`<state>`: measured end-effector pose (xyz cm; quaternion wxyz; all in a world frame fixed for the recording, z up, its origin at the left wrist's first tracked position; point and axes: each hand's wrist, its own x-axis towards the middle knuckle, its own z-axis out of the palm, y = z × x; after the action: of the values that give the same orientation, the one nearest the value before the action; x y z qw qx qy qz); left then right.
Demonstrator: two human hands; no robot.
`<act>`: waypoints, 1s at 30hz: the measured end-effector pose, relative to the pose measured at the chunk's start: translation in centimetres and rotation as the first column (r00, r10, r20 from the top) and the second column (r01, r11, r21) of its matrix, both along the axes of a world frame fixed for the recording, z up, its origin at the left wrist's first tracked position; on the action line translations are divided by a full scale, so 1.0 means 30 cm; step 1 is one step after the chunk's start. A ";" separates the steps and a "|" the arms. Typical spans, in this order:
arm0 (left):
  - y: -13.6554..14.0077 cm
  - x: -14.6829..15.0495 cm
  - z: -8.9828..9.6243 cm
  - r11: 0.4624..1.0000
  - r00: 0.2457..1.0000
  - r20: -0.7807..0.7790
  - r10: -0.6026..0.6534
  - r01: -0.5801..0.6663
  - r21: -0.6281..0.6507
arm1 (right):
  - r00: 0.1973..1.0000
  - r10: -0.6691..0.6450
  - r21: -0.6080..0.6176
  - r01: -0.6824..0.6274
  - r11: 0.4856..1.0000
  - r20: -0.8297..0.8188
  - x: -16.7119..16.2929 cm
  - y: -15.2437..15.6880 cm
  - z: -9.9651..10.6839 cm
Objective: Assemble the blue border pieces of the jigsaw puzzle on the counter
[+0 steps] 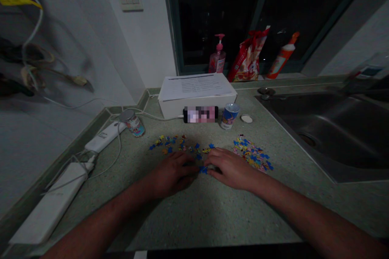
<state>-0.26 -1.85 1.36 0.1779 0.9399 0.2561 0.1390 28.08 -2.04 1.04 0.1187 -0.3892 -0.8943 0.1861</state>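
Between my two hands, flat on the counter, lie blue jigsaw pieces. My left hand is closed, its curled fingertips at the left edge of these pieces. From the other side my right hand pinches at them, its thumb and fingers bent inward and partly hiding what they hold. Beyond the hands a loose scatter of jigsaw pieces spreads across the counter. A denser pile of mixed pieces lies to the right of my right hand.
Behind the pieces a phone leans on a white box, beside an open blue canister and a round lid. A lidded jar and power strips with cables stand left. A sink is right.
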 end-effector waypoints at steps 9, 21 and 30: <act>0.003 -0.001 -0.012 1.000 1.000 0.009 0.007 -0.008 0.007 | 1.000 0.024 0.015 -0.024 1.000 -0.016 -0.001 0.002 0.003; 0.001 -0.002 -0.006 1.000 1.000 0.003 0.020 -0.020 -0.007 | 1.000 0.027 0.018 -0.027 0.999 0.001 0.000 0.005 0.002; 0.004 -0.002 -0.007 1.000 1.000 0.004 0.014 -0.014 -0.017 | 0.999 0.032 0.022 -0.032 0.999 0.003 -0.001 0.004 -0.003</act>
<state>-0.32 -1.74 1.15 0.1854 0.9363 0.2634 0.1402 28.05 -1.90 0.94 0.1189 -0.3739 -0.9025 0.1776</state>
